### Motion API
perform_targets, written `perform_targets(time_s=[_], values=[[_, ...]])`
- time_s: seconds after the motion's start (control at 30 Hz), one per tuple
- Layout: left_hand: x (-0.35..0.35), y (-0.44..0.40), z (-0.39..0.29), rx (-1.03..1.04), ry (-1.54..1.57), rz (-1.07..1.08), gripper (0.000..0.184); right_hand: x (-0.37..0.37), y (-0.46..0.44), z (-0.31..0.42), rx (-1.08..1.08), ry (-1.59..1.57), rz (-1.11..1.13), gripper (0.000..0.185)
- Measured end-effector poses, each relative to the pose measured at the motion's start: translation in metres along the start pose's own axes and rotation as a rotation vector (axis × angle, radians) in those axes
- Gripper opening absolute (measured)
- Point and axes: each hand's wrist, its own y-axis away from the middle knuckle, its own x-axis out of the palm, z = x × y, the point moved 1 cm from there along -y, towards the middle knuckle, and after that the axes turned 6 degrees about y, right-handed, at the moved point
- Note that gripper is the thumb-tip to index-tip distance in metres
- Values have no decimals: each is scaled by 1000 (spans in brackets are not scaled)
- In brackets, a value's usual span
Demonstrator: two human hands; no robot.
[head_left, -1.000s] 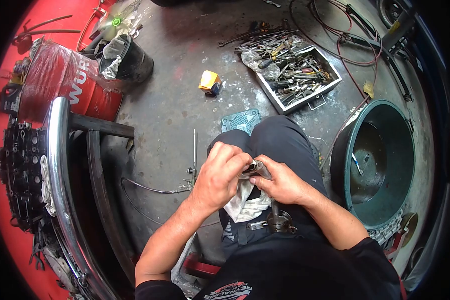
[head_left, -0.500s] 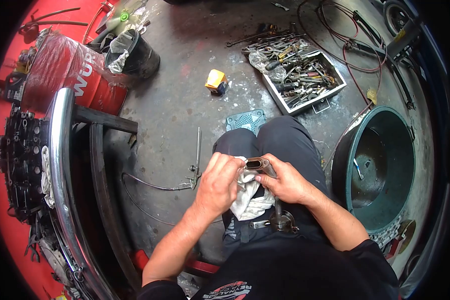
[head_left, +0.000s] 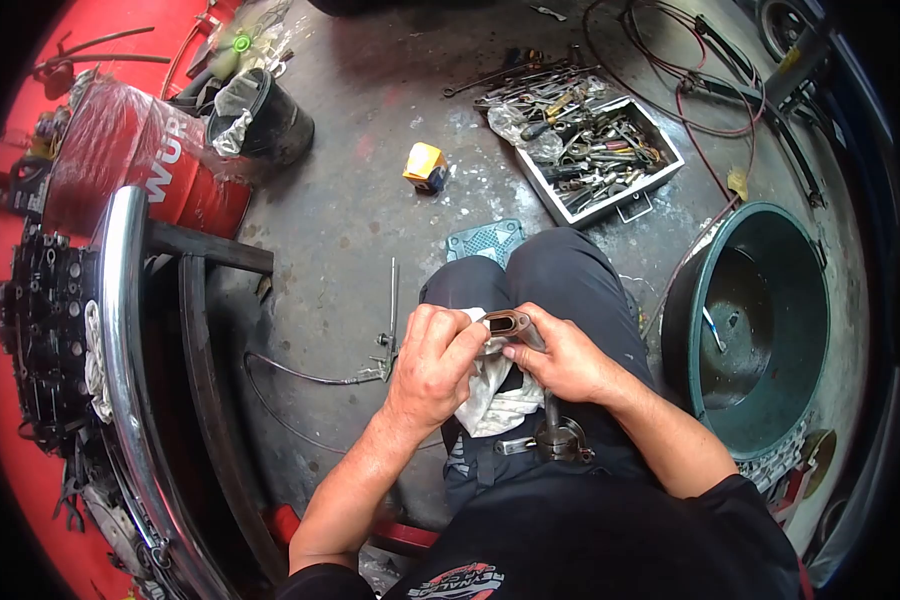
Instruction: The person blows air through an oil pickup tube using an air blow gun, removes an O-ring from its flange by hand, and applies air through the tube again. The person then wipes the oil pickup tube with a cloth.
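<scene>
A grimy metal engine part [head_left: 532,338] with an oblong flanged opening is held upright over my lap. My right hand [head_left: 570,362] wraps around its upper end, thumb on the near side. From there a tube runs down to a round, dark metal body [head_left: 562,440] resting on my thighs. My left hand [head_left: 432,365] pinches a white rag [head_left: 495,405], its fingertips at the left edge of the opening. The rest of the cloth hangs below, between the hands.
A yellow and dark blue box [head_left: 425,167] stands on the floor ahead. Beyond my right knee is a white-rimmed tray of tools [head_left: 660,178]. A large green tub [head_left: 682,330] stands at right, a chrome bar [head_left: 122,290] and metal frame at left. A spray gun [head_left: 387,350] with hose lies nearby.
My left fingers have shifted slightly, now reaching the edge of the opening with the rag. The engine part has tilted a little in my right hand. The whole view has moved slightly.
</scene>
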Motion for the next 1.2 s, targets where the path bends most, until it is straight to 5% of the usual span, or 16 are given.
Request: perform_targets(time_s=[0.53,0.77,0.97,1.2], values=[[24,-16,-13,9,188,-213,25,5,-3,-16,-77,19,-59,29],[39,-18,-30,-233,218,-288,9,4,-3,-13,-73,37,-54,34],[56,-19,-41,-745,418,-549,7,8,-3,-14,-102,54,-94,38],[59,-18,-50,-614,176,-542,6,9,1,-18,-122,37,-133,37]])
